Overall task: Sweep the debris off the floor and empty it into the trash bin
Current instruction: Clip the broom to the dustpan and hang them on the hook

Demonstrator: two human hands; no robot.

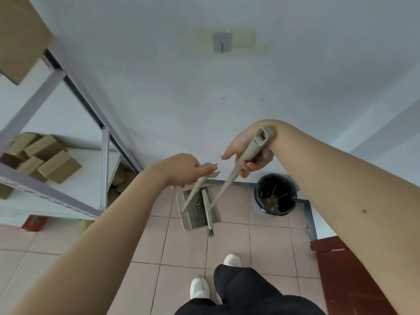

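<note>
Head view. The person stands on the tiled floor [256, 242] facing a corner. The left hand [186, 170] is wrapped closed around the top of the dustpan handle [193, 196]; the dustpan [195, 211] hangs below it, just left of the trash bin [276, 196]. The right hand [248, 155] grips the broom handle [236, 171] with fingers curled, the forefinger extended toward the left hand. The broom head [208, 209] lies across the dustpan, dark bristles [210, 233] projecting past its near edge.

The bin, lined with a black bag, already holds brownish debris. No debris is discernible in the dustpan or on the nearby tiles, so the task appears close to complete.

Recommended procedure, judged from this position: if any residue remains, bring the pan lip over the bin opening before tilting, and keep the broom head against the pan to prevent spillage. Otherwise, seat the broom into the pan and store both. A wall hook [222, 42] sits above; shelving [68, 123] with cardboard boxes [45, 158] stands left.
</note>
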